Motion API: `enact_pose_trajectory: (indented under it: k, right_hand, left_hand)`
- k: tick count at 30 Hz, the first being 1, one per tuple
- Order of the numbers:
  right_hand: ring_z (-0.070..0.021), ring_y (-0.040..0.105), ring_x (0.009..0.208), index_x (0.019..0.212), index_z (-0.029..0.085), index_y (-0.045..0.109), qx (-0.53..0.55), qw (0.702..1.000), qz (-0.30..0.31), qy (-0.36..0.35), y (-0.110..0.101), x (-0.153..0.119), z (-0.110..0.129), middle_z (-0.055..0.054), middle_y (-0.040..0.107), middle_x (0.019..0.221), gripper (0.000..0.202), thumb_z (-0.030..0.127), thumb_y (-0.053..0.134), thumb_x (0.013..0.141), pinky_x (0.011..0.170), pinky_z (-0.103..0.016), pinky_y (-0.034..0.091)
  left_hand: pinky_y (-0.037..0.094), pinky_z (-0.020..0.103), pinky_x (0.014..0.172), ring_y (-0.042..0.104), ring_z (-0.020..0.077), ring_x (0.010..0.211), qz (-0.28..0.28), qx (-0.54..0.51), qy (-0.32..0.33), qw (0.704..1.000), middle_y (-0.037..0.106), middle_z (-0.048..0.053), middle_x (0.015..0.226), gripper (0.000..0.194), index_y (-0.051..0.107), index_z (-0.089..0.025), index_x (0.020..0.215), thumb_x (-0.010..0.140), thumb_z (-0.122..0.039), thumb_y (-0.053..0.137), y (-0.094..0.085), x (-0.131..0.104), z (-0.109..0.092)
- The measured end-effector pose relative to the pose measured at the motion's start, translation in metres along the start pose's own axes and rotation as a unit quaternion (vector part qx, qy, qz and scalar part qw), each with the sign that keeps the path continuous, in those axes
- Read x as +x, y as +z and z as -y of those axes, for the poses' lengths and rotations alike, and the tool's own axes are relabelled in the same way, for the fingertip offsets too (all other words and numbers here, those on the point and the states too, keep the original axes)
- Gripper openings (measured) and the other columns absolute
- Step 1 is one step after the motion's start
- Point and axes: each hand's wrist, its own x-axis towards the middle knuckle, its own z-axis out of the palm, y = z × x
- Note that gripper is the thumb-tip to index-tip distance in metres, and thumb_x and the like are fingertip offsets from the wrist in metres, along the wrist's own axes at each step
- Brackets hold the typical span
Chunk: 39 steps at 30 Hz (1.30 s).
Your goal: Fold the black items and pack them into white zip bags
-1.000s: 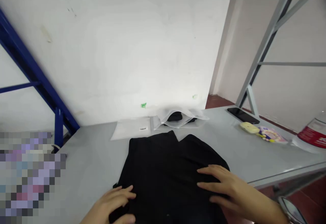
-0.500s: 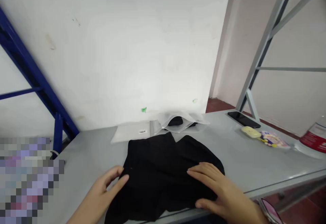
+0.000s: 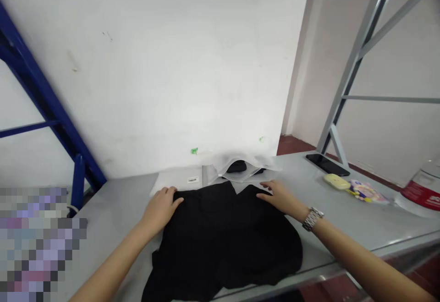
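Black shorts (image 3: 220, 233) lie spread on the grey table, their top edge away from me and the lower part reaching the front edge. My left hand (image 3: 163, 208) is at the far left corner of the shorts, thumb on the cloth and fingers apart from it. On the far right side of the top edge, my right hand (image 3: 278, 196) rests with its thumb and fingers parted. A metal-band watch (image 3: 312, 219) is on my right wrist. Just beyond the shorts sits an open clear zip bag (image 3: 215, 167) with black cloth inside.
A flat frosted bag (image 3: 178, 176) with a barcode label lies behind my left hand. At the right are a phone (image 3: 328, 164), a yellow case (image 3: 337, 182) with a beaded strap, and a red-labelled bottle (image 3: 422, 189). A blue frame (image 3: 58, 105) stands left; the white wall (image 3: 192, 63) backs the table (image 3: 113, 210).
Both my hands have moved away from me, from the sides of the shorts up to the top edge. The right side of the shorts looks a little more spread out.
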Motion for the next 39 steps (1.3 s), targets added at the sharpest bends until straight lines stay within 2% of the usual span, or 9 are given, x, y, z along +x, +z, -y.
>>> enact_pose_trajectory:
  k: [6,12,16,19,23,25,28,33,39]
  right_hand:
    - [-0.0246,0.063,0.085,0.084,0.019,0.066,0.057,0.998,0.027,0.021,0.006,0.013,-0.002,-0.006,0.069,0.086,0.017,0.023,0.06,0.069,0.081,-0.036,0.047]
    - [-0.0201,0.059,0.086,0.077,0.021,0.059,0.113,0.989,-0.064,-0.074,-0.012,-0.014,-0.007,-0.003,0.062,0.085,0.008,0.022,0.053,0.072,0.087,-0.037,0.044]
    - [-0.0209,0.057,0.093,0.066,0.021,0.056,0.122,0.988,0.0,-0.093,-0.027,-0.049,-0.017,-0.005,0.061,0.092,0.014,0.021,0.048,0.078,0.089,-0.037,0.043]
    - [-0.0247,0.057,0.103,0.091,0.023,0.064,0.16,0.983,0.069,-0.055,-0.035,-0.068,-0.024,-0.008,0.063,0.107,0.015,0.026,0.055,0.079,0.096,-0.041,0.041]
    - [-0.0268,0.045,0.123,0.134,0.028,0.041,0.168,0.98,0.102,-0.022,-0.036,-0.074,-0.03,-0.008,0.051,0.133,0.062,0.034,0.063,0.076,0.106,-0.045,0.032]
    - [-0.0266,0.047,0.121,0.136,0.028,0.039,0.128,0.986,0.103,-0.008,-0.032,-0.071,-0.032,-0.008,0.052,0.131,0.064,0.034,0.063,0.076,0.105,-0.045,0.033]
    - [-0.0246,0.055,0.108,0.128,0.025,0.048,0.062,0.995,0.081,-0.007,-0.027,-0.063,-0.028,-0.008,0.059,0.116,0.052,0.026,0.057,0.077,0.099,-0.043,0.04]
    - [-0.0202,0.058,0.085,0.102,0.021,0.061,-0.058,0.994,-0.034,-0.087,-0.036,-0.046,0.015,-0.004,0.058,0.088,0.033,0.012,0.044,0.074,0.082,-0.038,0.047]
    - [-0.0208,0.053,0.085,0.105,0.018,0.058,-0.119,0.948,-0.163,-0.245,-0.018,-0.034,0.136,-0.006,0.057,0.088,0.032,0.007,0.042,0.08,0.078,-0.036,0.044]
  left_hand:
    - [0.044,0.036,0.081,0.06,0.0285,0.092,-0.002,-0.017,0.026,1.0,0.064,0.009,0.09,0.016,0.063,-0.019,0.083,0.071,-0.029,0.059,0.0,0.025,0.005]
    - [0.036,0.036,0.099,0.05,0.0231,0.117,-0.061,-0.104,0.116,0.986,0.059,0.007,0.118,0.006,0.049,-0.023,0.075,0.078,-0.021,0.044,-0.023,-0.021,-0.004]
    - [0.034,0.039,0.103,0.045,0.0239,0.125,0.082,-0.197,0.155,0.965,0.061,0.005,0.123,0.013,0.048,-0.023,0.067,0.074,-0.013,0.046,-0.035,-0.078,-0.008]
    - [0.031,0.041,0.104,0.042,0.0287,0.127,0.195,-0.159,0.114,0.961,0.059,0.005,0.126,0.009,0.057,-0.024,0.074,0.069,-0.024,0.065,-0.041,-0.102,-0.013]
    - [0.042,0.039,0.088,0.058,0.0269,0.099,0.159,-0.138,0.051,0.976,0.067,0.006,0.101,0.025,0.059,-0.024,0.085,0.079,-0.047,0.056,-0.044,-0.085,-0.036]
    - [0.043,0.037,0.081,0.06,0.0251,0.086,0.116,-0.123,0.046,0.984,0.066,0.006,0.088,0.036,0.061,-0.022,0.084,0.086,-0.051,0.041,-0.04,-0.063,-0.05]
    - [0.042,0.035,0.079,0.059,0.0258,0.087,0.145,-0.144,0.073,0.976,0.067,0.006,0.091,0.043,0.066,-0.021,0.082,0.084,-0.056,0.042,-0.031,-0.033,-0.064]
    - [0.041,0.033,0.087,0.059,0.0249,0.098,0.221,-0.261,0.02,0.939,0.067,0.005,0.102,0.051,0.068,-0.022,0.09,0.084,-0.061,0.037,-0.017,-0.016,-0.055]
    - [0.045,0.035,0.087,0.064,0.0239,0.094,0.246,-0.427,-0.04,0.869,0.071,0.009,0.094,0.059,0.068,-0.017,0.092,0.084,-0.064,0.034,-0.016,-0.013,-0.034]
